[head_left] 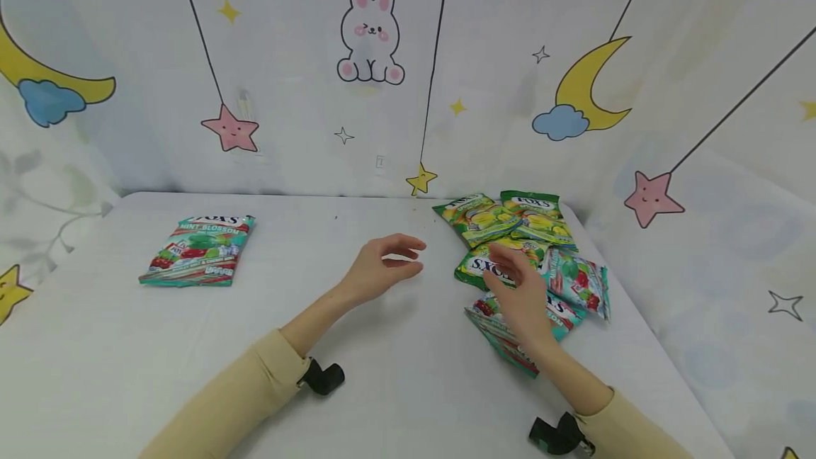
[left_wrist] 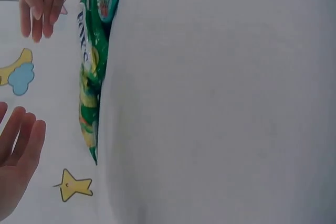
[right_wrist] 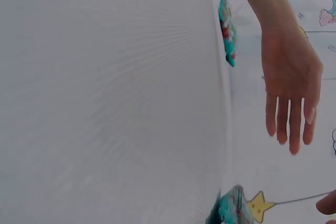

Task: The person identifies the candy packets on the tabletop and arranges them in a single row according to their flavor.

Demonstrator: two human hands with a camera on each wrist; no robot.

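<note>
My left hand (head_left: pixel 379 271) hovers over the middle of the table with relaxed, parted fingers and nothing in them. My right hand (head_left: pixel 519 296) is above a group of candy bags on the right, fingers loosely bent and empty; whether it touches a bag cannot be told. Three green-and-yellow Fox's bags, among them the nearest one (head_left: pixel 468 271), lie at the back of the group. Two teal-and-red bags lie in front, one (head_left: pixel 576 282) at the right and another (head_left: pixel 503 338) partly hidden under my right hand. A single teal Mint Blossom bag (head_left: pixel 200 250) lies apart at the left.
A white cloth covers the table (head_left: pixel 382 402). Behind it hangs a pale curtain (head_left: pixel 287 55) printed with rabbits, moons and stars. Black wrist cameras are strapped at both sleeves, the left one (head_left: pixel 324 377) lying close above the tabletop.
</note>
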